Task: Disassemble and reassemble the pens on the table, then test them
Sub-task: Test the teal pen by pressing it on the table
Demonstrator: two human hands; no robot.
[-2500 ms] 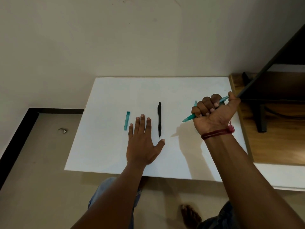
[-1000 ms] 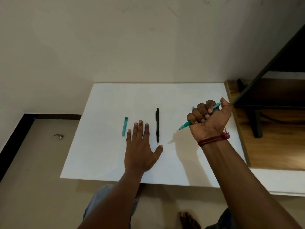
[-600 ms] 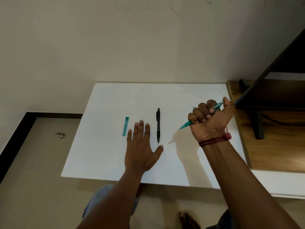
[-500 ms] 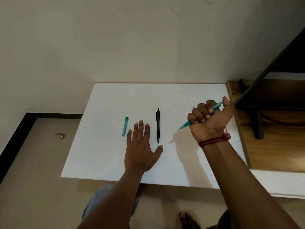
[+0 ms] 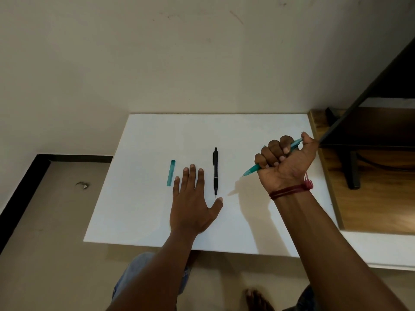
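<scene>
On the white desk (image 5: 143,209), the black pen (image 5: 215,171) lies between the flat left hand (image 5: 190,205), fingers relaxed, and the right hand (image 5: 285,164), fingers grasping a teal pen (image 5: 252,170); a teal cap (image 5: 171,173) lies left of the black pen.

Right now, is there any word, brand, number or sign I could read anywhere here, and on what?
None can be read: the black pen, the teal pen gripped by the right hand, the teal cap and the white table show no legible print.

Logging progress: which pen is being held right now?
The teal pen, gripped by the right hand; the black pen lies on the table.
</scene>
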